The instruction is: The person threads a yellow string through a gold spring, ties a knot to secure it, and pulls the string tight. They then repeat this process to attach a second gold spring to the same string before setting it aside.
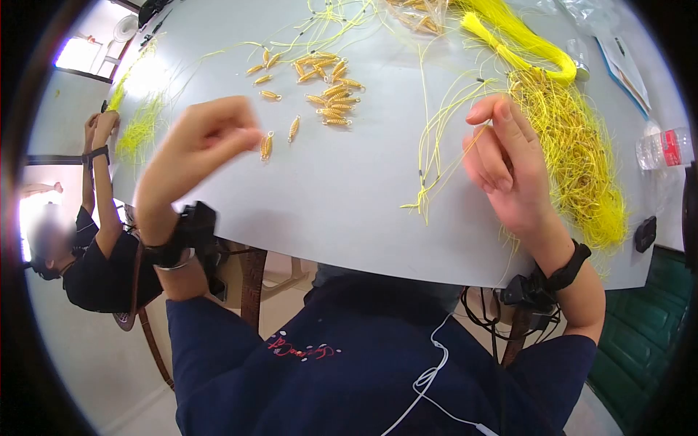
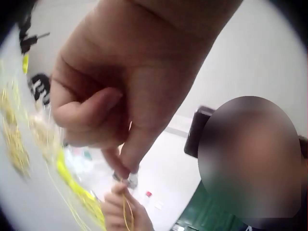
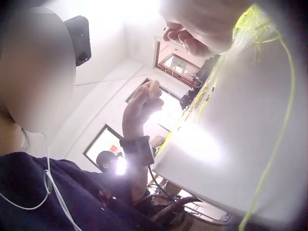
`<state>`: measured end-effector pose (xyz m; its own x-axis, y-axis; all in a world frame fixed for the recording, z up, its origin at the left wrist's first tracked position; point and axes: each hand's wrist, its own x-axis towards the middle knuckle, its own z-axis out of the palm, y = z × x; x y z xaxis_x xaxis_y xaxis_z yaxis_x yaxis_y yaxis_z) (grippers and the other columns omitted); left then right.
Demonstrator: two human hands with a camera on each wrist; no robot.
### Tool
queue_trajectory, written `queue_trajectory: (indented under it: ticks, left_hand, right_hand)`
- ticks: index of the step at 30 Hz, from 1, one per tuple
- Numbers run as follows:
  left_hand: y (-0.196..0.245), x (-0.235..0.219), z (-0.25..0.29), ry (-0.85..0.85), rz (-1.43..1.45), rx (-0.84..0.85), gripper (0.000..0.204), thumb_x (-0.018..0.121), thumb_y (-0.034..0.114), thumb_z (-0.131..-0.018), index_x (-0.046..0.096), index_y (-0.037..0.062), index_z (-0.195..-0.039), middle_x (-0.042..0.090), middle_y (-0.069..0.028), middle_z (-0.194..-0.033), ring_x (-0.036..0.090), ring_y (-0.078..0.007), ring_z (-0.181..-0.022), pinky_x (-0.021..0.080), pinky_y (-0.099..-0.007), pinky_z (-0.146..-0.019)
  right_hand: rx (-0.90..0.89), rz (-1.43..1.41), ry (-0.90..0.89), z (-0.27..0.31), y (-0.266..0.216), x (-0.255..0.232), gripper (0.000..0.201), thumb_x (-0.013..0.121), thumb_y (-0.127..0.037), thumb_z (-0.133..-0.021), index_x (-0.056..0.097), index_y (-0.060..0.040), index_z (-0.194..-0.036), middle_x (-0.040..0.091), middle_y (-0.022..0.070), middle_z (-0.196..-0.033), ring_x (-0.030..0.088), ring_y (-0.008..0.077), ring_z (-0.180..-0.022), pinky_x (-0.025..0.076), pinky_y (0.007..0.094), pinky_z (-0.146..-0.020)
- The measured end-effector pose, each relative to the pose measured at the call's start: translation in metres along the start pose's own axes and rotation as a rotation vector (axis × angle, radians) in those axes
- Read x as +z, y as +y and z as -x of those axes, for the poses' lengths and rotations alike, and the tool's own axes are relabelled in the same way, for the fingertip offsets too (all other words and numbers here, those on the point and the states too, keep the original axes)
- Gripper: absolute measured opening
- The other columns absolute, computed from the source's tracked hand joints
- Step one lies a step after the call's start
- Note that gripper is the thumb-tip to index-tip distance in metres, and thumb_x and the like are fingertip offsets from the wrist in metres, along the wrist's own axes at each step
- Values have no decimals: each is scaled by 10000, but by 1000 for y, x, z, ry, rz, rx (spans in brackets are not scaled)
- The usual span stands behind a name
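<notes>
My left hand (image 1: 203, 149), blurred, is raised over the left of the table with thumb and index finger pinched together. In the left wrist view a thin yellow thread (image 2: 126, 211) shows right at those fingertips and hangs in a loop by the other hand. My right hand (image 1: 512, 163) pinches this thread between thumb and index finger, the other fingers curled. Close past the left fingertips lie gold spiral pieces (image 1: 267, 147), each with small end loops. Yellow cords with dark bits (image 1: 429, 152) spread on the table beside the right hand.
More gold spiral pieces (image 1: 334, 98) are scattered mid-table. A tangled yellow thread heap (image 1: 582, 160) and a bright yellow skein (image 1: 520, 43) lie at the right, near a plastic bottle (image 1: 665, 149) and a clipboard (image 1: 624, 73). Another person (image 1: 102, 247) works at the left.
</notes>
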<state>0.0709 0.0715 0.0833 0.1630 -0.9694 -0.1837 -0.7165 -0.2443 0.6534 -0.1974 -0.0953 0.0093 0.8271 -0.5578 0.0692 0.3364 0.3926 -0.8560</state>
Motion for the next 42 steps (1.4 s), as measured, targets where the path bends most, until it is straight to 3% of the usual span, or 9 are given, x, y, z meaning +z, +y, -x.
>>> queue_trajectory:
  ticks: [5,8,15,17,21,28,34,37,42]
  left_hand:
    - [-95,-62,44,47,-191,-408,250,519,187,-862,457,16,-690,389,32,-587,405,-23,-586,314,-196,-516]
    - [-123,-62,59,247,-922,-707,250,500,194,-858,469,12,-690,383,-2,-558,401,-45,-562,309,-227,-508]
    - [-39,-7,29,360,-37,-39,170,568,184,-814,542,25,-760,350,5,-540,324,-56,-520,275,-231,-489]
    - [12,8,15,147,-154,-66,176,582,190,-819,538,27,-772,296,52,-559,263,-25,-513,215,-207,-470]
    - [53,29,-15,300,-137,196,200,611,217,-819,598,42,-915,215,70,-564,235,-30,-481,230,-194,-463]
    - [53,43,-48,38,19,260,283,491,227,-908,580,10,-750,528,3,-633,434,-34,-569,344,-180,-522]
    - [51,54,-55,44,-60,268,339,472,256,-908,525,20,-669,446,25,-570,375,-31,-533,293,-192,-489]
    - [55,66,-61,-36,25,320,340,471,262,-902,519,35,-654,369,39,-537,301,-37,-497,228,-213,-459]
    - [52,80,-75,-55,167,332,349,452,272,-908,531,47,-653,326,49,-523,273,-40,-492,210,-220,-447]
  right_hand:
    - [30,4,-50,2,0,5,332,356,-285,-956,551,-19,-919,341,-50,-421,278,37,-352,239,181,-362]
    - [52,19,7,2,-2,6,324,360,-279,-954,550,-19,-914,373,-36,-440,324,39,-378,261,178,-381]
    - [64,25,2,-1,1,2,308,373,-262,-946,553,-18,-893,408,-13,-482,373,44,-428,302,174,-429]
    - [73,16,-11,0,1,3,305,374,-259,-945,553,-18,-890,408,-12,-482,371,45,-428,303,174,-430]
    - [81,44,-14,1,3,5,306,379,-262,-942,555,-19,-885,408,-13,-483,370,42,-431,305,171,-435]
    - [93,167,-18,4,3,8,330,399,-302,-930,566,-18,-954,414,-25,-494,363,31,-447,262,170,-427]
    - [-56,607,309,8,-5,17,337,452,-258,-920,525,-60,-1183,484,-27,-652,370,16,-533,253,163,-447]
    - [-358,921,276,3,-6,9,330,502,-199,-897,513,-71,-1200,538,16,-826,419,25,-582,298,146,-481]
    - [-192,736,53,2,6,18,270,520,-157,-879,556,-20,-1109,549,63,-916,473,52,-618,356,162,-523]
